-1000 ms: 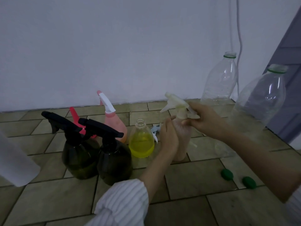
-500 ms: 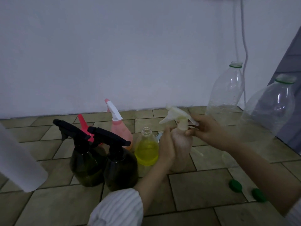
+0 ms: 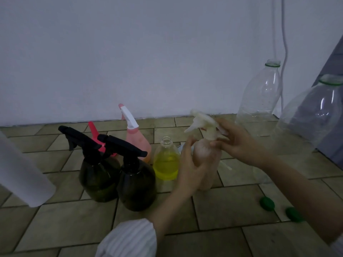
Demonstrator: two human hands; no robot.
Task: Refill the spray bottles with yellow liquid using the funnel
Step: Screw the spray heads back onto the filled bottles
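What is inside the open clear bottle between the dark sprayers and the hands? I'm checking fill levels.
Open clear bottle: yellow liquid fills roughly its lower half; neck empty, uncapped. The left hand hides its right edge.

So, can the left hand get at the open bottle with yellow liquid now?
Probably yes. The yellow bottle stands just beside the left hand with nothing between them, but that hand is holding the cream bottle and would need to let go first.
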